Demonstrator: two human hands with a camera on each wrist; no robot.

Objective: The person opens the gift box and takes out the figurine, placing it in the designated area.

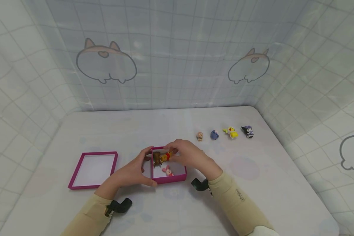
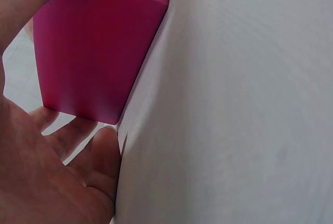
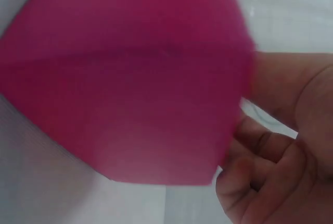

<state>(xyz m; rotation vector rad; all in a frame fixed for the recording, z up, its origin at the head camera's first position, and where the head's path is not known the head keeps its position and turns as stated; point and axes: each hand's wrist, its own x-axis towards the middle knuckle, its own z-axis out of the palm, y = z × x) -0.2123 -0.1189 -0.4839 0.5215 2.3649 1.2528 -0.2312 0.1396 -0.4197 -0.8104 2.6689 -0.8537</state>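
A magenta box [image 1: 169,179] with a white inside lies open on the table. My left hand [image 1: 132,172] grips its left side, thumb at the front corner and fingers at the back; the left wrist view shows the magenta wall [image 2: 99,52] between them. Inside, a yellow bear figurine in a red shirt [image 1: 166,157] lies beside a brown figurine [image 1: 156,159]. A pink piglet figurine [image 1: 167,170] is nearer the front wall. My right hand [image 1: 187,154] reaches over the back right rim and pinches the yellow bear figurine. In the right wrist view, the box wall [image 3: 156,114] hides the fingertips.
To the left lies a magenta-rimmed lid [image 1: 94,170] with a white inside. At the back right stand a small beige figurine [image 1: 199,136], a blue one [image 1: 214,135], a yellow one [image 1: 231,132] and a black-and-purple one [image 1: 248,131]. A patterned curtain [image 1: 171,65] surrounds the table.
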